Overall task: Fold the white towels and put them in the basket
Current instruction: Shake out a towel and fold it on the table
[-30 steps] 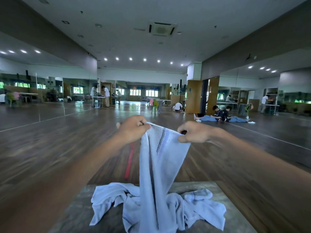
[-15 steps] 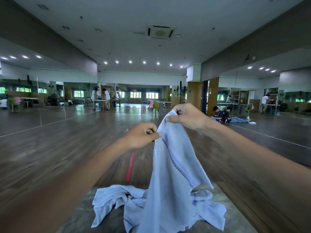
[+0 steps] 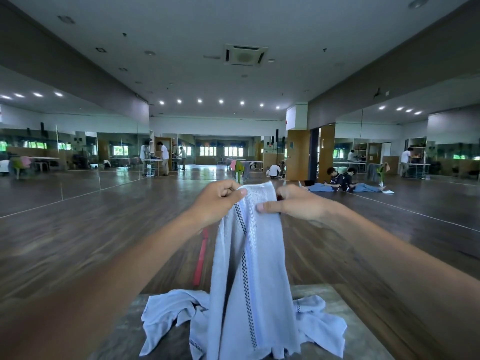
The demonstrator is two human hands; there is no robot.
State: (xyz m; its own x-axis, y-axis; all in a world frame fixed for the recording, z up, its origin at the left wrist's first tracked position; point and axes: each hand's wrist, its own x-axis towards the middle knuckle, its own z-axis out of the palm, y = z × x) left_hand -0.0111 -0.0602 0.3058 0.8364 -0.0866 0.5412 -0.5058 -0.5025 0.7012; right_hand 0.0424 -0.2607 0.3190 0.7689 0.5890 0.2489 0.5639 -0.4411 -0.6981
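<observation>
Head: towel (image 3: 250, 268), left hand (image 3: 217, 202), right hand (image 3: 294, 203)

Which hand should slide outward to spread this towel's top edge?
Likely left: the left hand pinches where the white towel hangs gathered; the right hand pinches its straight side edge.

Bare left forearm (image 3: 124, 263), bare right forearm (image 3: 376, 250), left grip (image 3: 218, 201), right grip (image 3: 296, 203), short trimmed thumbnails (image 3: 259, 207).

I see a long hall: dark wooden floor (image 3: 78, 229), mirrored walls (image 3: 65, 152) on both sides, windows (image 3: 220, 151) at the far end. Recessed spotlights (image 3: 199, 101) and a ceiling air unit (image 3: 245, 55) sit overhead. Wooden doors (image 3: 298, 154) stand on the right, and what look like folding tables (image 3: 418, 164) are far off.
</observation>
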